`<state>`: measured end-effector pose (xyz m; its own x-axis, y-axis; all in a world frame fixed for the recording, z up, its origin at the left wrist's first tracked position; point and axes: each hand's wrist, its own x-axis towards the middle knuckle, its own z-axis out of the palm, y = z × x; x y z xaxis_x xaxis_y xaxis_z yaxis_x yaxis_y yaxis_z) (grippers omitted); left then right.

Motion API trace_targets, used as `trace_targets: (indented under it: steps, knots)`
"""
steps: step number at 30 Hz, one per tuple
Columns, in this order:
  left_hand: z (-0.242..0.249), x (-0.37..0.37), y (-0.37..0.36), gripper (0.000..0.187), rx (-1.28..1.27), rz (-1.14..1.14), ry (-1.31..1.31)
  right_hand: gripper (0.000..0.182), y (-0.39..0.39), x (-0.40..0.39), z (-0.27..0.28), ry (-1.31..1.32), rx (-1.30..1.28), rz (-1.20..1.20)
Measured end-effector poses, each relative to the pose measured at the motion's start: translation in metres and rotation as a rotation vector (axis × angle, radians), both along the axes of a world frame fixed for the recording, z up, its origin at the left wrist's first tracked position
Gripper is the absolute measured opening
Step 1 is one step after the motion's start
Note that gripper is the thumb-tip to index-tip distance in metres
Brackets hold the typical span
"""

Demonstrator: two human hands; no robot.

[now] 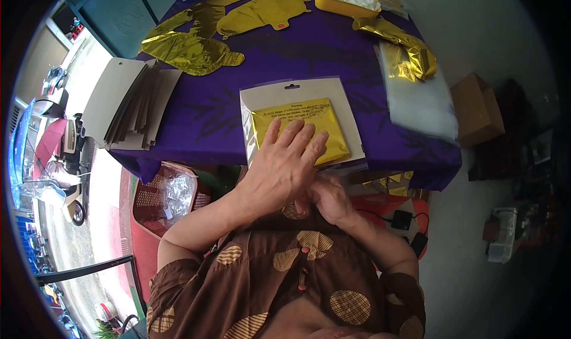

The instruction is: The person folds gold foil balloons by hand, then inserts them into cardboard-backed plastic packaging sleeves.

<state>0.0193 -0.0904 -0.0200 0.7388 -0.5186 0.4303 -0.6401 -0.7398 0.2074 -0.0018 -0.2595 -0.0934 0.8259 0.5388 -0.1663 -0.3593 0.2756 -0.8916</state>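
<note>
A folded gold foil balloon (334, 138) with printed warning text lies on a white backing card (324, 89) that has a hanging slot at its top. Card and balloon appear to be inside a clear plastic bag (245, 110) near the table's front edge. My left hand (285, 160) rests on the foil, fingers stretched out and a little spread. Beneath and to the right of its wrist, at the table edge, is my right hand (330, 199) with fingers curled. The left hand partly hides it, and what it grips, if anything, cannot be made out.
Flat gold foil balloons (190, 53) lie at the back left of the purple tablecloth (285, 59). White cards (119, 104) stand stacked at left. Clear bags (416, 104) and a yellow tray (342, 5) are at right. A red basket (156, 202) stands below the table.
</note>
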Motion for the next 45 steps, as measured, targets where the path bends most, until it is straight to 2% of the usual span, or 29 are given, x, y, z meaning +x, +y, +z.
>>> trace_targets:
  steps: [4, 7, 9, 12, 15, 17, 21, 24, 30, 33, 39, 42, 45]
  knots:
    - [0.014, -0.008, 0.003, 0.059, -0.098, -0.052, 0.074, 0.036, -0.003, -0.003, 0.005, 0.076, 0.032, -0.046]
    - [0.031, 0.001, 0.018, 0.061, -0.255, -0.049, 0.150, 0.038, -0.012, -0.004, 0.008, 0.106, 0.007, -0.057]
    - [0.038, 0.020, 0.031, 0.041, -0.256, 0.036, 0.020, 0.039, -0.023, -0.006, 0.018, 0.126, -0.066, -0.061]
    - [0.032, 0.057, 0.042, 0.027, -0.186, 0.248, 0.083, 0.040, -0.038, -0.009, 0.019, 0.029, -0.082, -0.155]
    - [0.023, 0.091, 0.044, 0.024, -0.075, 0.201, 0.197, 0.035, -0.044, -0.013, 0.019, 0.027, -0.076, -0.299]
    - [0.017, 0.105, 0.038, 0.023, -0.130, 0.219, 0.280, 0.031, -0.044, -0.013, 0.019, 0.027, -0.068, -0.374]
    - [0.025, 0.114, 0.024, 0.024, -0.201, 0.260, 0.549, 0.026, -0.043, -0.014, 0.016, 0.021, -0.051, -0.402]
    - [0.035, 0.116, 0.022, 0.026, -0.230, 0.261, 0.639, 0.026, -0.045, -0.012, 0.017, 0.043, -0.068, -0.389]
    - [0.049, 0.120, 0.030, 0.018, -0.632, 0.097, 1.028, 0.025, -0.053, -0.010, 0.027, -0.008, -0.101, -0.375]
    - [0.045, 0.127, 0.036, 0.012, -0.717, -0.020, 1.033, 0.024, -0.059, -0.007, 0.040, -0.086, -0.141, -0.375]
    - [0.050, 0.125, 0.037, 0.012, -0.625, 0.115, 0.885, 0.024, -0.068, 0.008, 0.066, -0.254, -0.203, -0.363]
    - [0.043, 0.129, 0.042, 0.011, -0.675, 0.115, 0.897, 0.024, -0.066, 0.014, 0.065, -0.281, -0.195, -0.337]
    - [0.033, 0.136, 0.050, 0.010, -0.896, 0.011, 0.982, 0.024, -0.063, 0.018, 0.069, -0.241, -0.205, -0.323]
